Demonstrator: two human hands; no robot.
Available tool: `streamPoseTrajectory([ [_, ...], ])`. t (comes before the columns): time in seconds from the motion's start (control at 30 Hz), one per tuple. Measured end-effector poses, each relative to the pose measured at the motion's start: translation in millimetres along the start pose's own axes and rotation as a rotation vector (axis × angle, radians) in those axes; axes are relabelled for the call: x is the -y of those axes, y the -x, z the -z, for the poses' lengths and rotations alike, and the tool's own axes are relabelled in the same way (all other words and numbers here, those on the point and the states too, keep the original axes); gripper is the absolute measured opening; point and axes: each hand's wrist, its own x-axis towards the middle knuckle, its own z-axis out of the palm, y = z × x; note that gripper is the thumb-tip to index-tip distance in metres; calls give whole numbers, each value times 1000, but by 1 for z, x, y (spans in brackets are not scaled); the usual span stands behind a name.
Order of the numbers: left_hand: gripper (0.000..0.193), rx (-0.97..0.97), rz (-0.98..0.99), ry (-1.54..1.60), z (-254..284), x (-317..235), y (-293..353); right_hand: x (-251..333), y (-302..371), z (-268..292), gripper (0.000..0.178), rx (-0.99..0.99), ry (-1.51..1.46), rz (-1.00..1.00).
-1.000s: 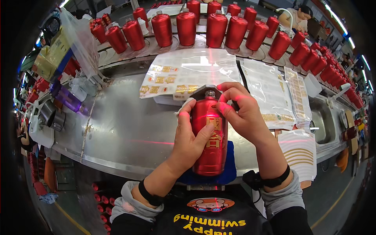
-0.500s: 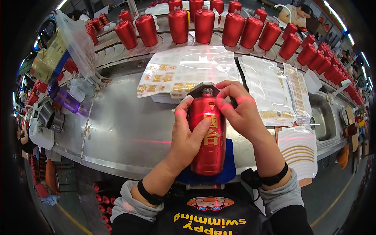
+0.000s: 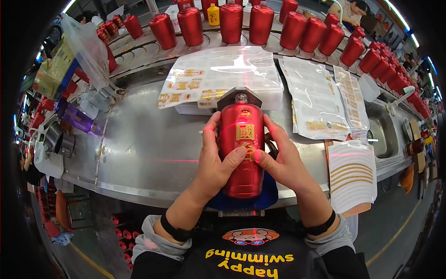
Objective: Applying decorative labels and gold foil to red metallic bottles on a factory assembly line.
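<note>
A red bottle point(image 3: 241, 179) with gold characters lies tilted back in front of me, its neck against a dark angular rest point(image 3: 225, 98). My left hand point(image 3: 211, 162) wraps its left side, with the thumb on the gold lettering. From the right, my right hand point(image 3: 284, 162) holds the bottle too, its thumb pressing on the lower gold character. Under the bottle's base is a blue cloth point(image 3: 272, 193). Just beyond stands a white box point(image 3: 274, 100), with a clear sheet of gold stickers point(image 3: 218, 69) on it.
Red bottles point(image 3: 231, 25) line a curved conveyor behind the steel table point(image 3: 139, 153). More sticker sheets point(image 3: 316, 97) and a white sheet with gold curved strips point(image 3: 351, 174) lie to the right, near a sink point(image 3: 383, 135). At left are a purple bottle point(image 3: 76, 118) and metal cups point(image 3: 67, 144).
My right hand has come down from beside the bottle's neck to grip its side. The bottle has turned so the gold characters face up more squarely. Bottles on the conveyor have shifted right.
</note>
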Motion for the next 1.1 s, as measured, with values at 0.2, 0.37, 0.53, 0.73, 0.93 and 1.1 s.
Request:
streamPoseTrajectory([
  [0.2,86,10,0,-3,1,2,0,3,-1,2,88,7,-66,17],
  [0.37,86,9,11,-48,0,1,1,3,-1,3,88,19,-96,-26],
  [0.53,86,14,20,-8,0,-3,0,3,-1,3,90,25,-68,-17],
  [0.73,84,-34,67,5,-1,-3,-8,4,-2,0,90,-37,-25,25],
  [0.93,81,-20,15,-28,-1,-2,-10,7,-3,3,87,0,-12,-8],
  [1.1,73,-55,70,-25,2,2,-22,7,-4,2,83,-30,-4,-14],
])
